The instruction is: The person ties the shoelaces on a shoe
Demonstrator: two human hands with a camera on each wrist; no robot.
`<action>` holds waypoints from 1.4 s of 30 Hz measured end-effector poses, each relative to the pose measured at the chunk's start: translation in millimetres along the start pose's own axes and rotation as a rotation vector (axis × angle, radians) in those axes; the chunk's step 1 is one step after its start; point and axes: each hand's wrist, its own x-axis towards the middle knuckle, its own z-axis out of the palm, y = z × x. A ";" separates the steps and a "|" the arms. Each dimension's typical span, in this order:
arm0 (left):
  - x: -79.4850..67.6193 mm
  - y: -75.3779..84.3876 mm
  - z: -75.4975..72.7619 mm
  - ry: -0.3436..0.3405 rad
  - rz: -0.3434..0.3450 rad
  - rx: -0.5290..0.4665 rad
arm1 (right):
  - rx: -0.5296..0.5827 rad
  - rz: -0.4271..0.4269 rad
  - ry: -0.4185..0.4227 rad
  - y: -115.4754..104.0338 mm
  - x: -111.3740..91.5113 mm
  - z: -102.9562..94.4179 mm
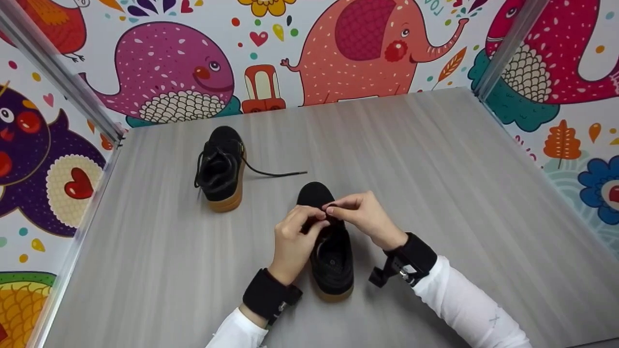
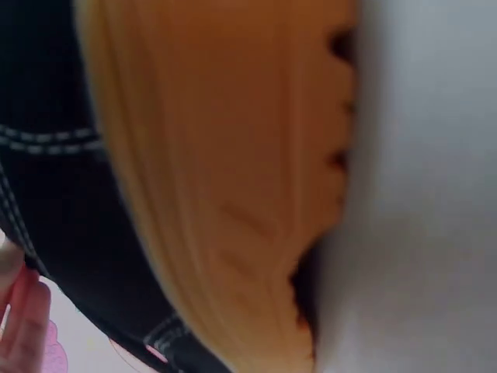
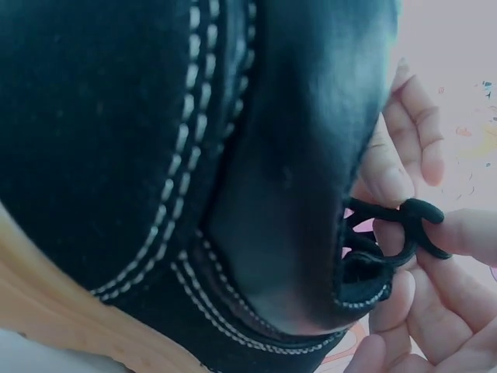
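Observation:
A black sneaker (image 1: 334,280) with a tan sole stands upright on the grey floor, toe pointing away. Over its laced front, my right hand (image 1: 375,222) pinches the black shoelace (image 3: 419,225) between thumb and fingertips. My left hand (image 1: 292,237) meets it from the other side, its thumb and finger gripping the lace close to the eyelets. In the right wrist view, the lace forms a small loop between both hands' fingers. The left wrist view is filled by the tan sole (image 2: 217,179) and white-stitched black side, with a few fingers (image 2: 27,318) at its lower left.
A second black sneaker (image 1: 223,191) stands farther off to the left, one loose lace (image 1: 275,175) trailing right across the grey wood-look surface (image 1: 411,159). Cartoon-printed panels (image 1: 271,43) enclose the back and sides, with metal posts (image 1: 63,67) at the corners.

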 end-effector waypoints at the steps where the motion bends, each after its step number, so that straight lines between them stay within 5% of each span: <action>1: -0.2 0.4 0.4 0.000 -0.019 -0.003 | -0.003 -0.001 0.004 0.0 -0.1 0.2; 7: -4.7 1.9 4.5 0.006 -0.060 0.042 | -0.014 -0.003 0.024 -0.4 0.3 1.7; 21: -2.3 -2.1 0.7 -0.058 0.057 0.087 | -0.011 -0.029 0.009 0.8 0.0 -0.8; 30: 0.5 -1.0 -2.1 -0.081 0.047 0.062 | -0.016 -0.035 -0.057 1.0 -2.5 -4.6; 38: 1.5 -0.4 -2.8 -0.076 0.033 0.064 | -0.240 -0.152 0.006 2.4 -2.3 -0.4; 42: 1.6 -0.6 -4.0 -0.075 -0.046 0.035 | -0.253 -0.157 0.011 -7.3 -5.4 3.3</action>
